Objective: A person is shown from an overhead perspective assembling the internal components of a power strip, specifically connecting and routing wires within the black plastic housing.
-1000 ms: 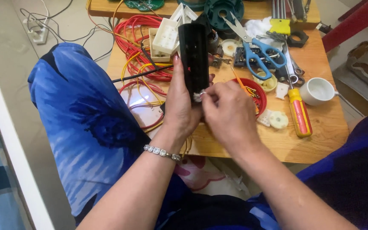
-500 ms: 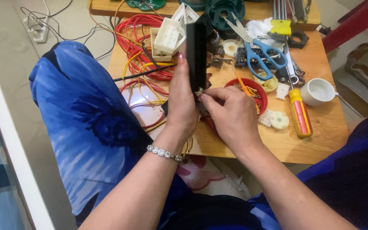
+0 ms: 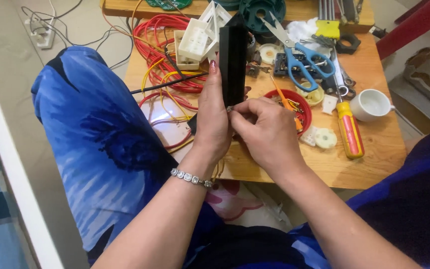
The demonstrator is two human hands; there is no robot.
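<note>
Black box (image 3: 233, 60) now stands edge-on to the camera, upright above the low wooden table (image 3: 374, 154), where a second ago its broad face showed; it has been turned in the grip. Left hand (image 3: 212, 124) is wrapped around the box's lower half, thumb up its side; right hand (image 3: 269, 132) is closed in a narrow pinch at the box's bottom end, at 3 o'clock from the left, so the work sits on that lower edge. Red bowl (image 3: 302, 107) and blue scissors (image 3: 299, 60) lie at 2 o'clock, untouched.

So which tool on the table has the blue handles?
The scissors, lying open near the table's far edge. The screwdriver beside the white cup has a yellow and red handle instead.
</note>
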